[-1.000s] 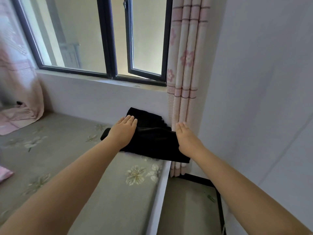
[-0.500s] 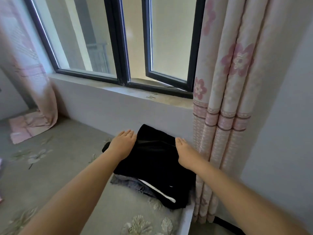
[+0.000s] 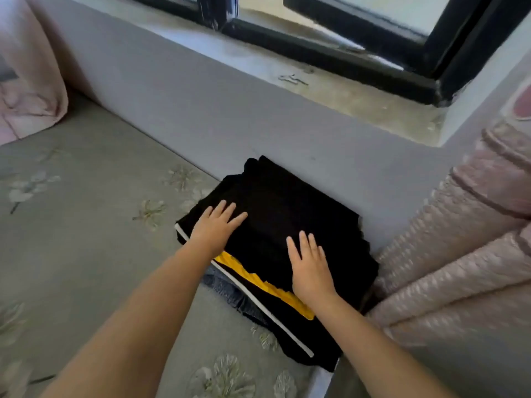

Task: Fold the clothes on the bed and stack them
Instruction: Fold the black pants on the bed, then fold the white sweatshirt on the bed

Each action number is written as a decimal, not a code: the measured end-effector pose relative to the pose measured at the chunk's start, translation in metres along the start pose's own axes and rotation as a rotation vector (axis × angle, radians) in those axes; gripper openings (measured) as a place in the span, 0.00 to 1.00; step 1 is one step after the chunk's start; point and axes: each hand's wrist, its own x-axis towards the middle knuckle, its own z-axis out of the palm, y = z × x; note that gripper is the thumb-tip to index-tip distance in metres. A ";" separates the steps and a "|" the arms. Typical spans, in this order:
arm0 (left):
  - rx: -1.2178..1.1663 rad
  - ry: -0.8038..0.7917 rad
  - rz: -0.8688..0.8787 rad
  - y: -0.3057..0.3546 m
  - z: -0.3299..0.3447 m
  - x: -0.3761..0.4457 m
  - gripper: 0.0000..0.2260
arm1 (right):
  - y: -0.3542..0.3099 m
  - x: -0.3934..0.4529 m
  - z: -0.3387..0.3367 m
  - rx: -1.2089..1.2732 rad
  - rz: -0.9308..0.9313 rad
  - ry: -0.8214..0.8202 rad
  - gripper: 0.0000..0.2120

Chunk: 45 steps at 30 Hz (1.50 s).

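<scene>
A stack of folded clothes sits in the bed's far right corner against the wall. On top lies a black folded garment [image 3: 280, 208]. Under it shows a black piece with a yellow panel [image 3: 275, 287] and a white stripe, and a grey-blue garment [image 3: 227, 291] peeks out at the bottom. My left hand [image 3: 215, 229] lies flat with straight fingers on the left part of the black top garment. My right hand [image 3: 311, 268] presses flat on its right part, fingers spread.
The bed [image 3: 86, 239] has a grey-green sheet with a flower print. A grey wall and window sill [image 3: 330, 90] run behind the stack. A pink curtain [image 3: 459, 254] hangs at the right, touching the stack's side; more pink cloth [image 3: 26, 81] lies far left.
The view has come much closer and tilted down onto the stack. Both hands have slid from the garment's sides onto its top, and the yellow panel beneath now shows.
</scene>
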 end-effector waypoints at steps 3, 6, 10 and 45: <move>-0.112 -0.148 0.128 0.025 0.055 0.002 0.31 | -0.002 0.009 0.047 0.004 0.021 -0.157 0.35; -0.226 -0.074 0.099 0.032 0.072 0.005 0.27 | 0.003 0.012 0.060 -0.011 0.002 -0.127 0.33; -0.235 -0.043 0.078 0.029 0.072 0.005 0.26 | 0.008 0.012 0.054 -0.035 -0.040 -0.157 0.33; -0.539 -0.073 -2.130 0.334 0.121 -0.709 0.21 | -0.350 -0.468 0.111 -0.274 -1.900 -0.162 0.27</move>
